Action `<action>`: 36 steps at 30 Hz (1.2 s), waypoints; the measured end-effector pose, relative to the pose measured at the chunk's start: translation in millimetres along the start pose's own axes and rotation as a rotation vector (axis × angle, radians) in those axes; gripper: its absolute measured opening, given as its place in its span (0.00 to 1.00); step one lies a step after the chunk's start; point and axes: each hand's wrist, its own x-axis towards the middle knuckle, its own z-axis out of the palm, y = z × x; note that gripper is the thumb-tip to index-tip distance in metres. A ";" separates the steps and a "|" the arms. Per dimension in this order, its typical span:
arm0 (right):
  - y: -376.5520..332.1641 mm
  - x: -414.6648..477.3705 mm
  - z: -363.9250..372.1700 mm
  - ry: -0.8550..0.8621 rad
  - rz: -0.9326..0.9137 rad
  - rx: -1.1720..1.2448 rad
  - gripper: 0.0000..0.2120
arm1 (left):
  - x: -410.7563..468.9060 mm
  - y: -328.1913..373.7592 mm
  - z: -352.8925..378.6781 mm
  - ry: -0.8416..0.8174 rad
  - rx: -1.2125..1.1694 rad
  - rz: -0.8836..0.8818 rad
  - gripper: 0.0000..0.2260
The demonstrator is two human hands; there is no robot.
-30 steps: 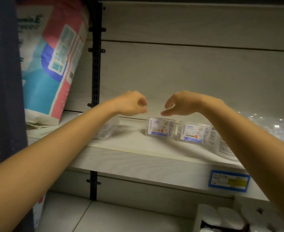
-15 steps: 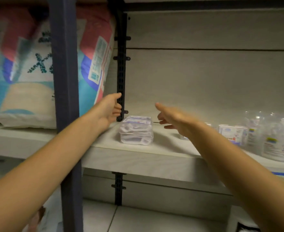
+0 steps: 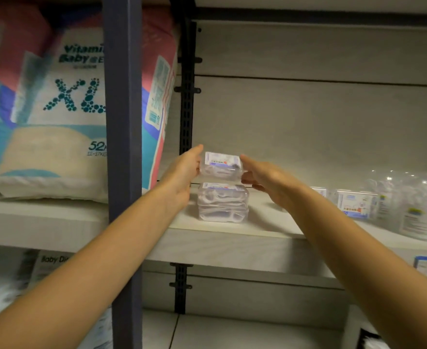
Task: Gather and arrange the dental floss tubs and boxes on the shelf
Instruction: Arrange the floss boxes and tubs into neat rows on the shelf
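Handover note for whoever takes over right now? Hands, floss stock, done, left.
Left hand and right hand: each grips one end of a clear floss box, held just above the stack.
Stack: looks like two boxes, at the left end of the shelf.
Done: that stack.
Left: set the held box on top, then gather the loose boxes and tubs further right.

Small clear floss box [image 3: 222, 164], white-blue label on top, roughly level, held in the air btwn left hand [image 3: 184, 172] and right hand [image 3: 265, 177], just above a stack [image 3: 222, 204] of same boxes (two or three; edges blur) at the left end of the shelf [image 3: 232, 231]. Well to the right: another labelled box [image 3: 355, 205], label facing out, then clear round tubs [image 3: 418, 212] w/ printed labels.
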 end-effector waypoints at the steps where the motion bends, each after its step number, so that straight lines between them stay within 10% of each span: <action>1: -1.7 -1.6 -0.7 0.029 -0.034 0.008 0.22 | -2.4 1.2 0.4 0.016 0.013 0.072 0.13; 16: 3.2 -52.0 -18.0 0.157 -0.372 0.189 0.19 | -46.3 4.0 -4.5 0.002 -0.011 0.522 0.11; 36: -17.0 -78.5 -198.5 0.050 -0.488 -0.785 0.17 | -58.7 30.8 135.0 -0.190 0.254 0.566 0.13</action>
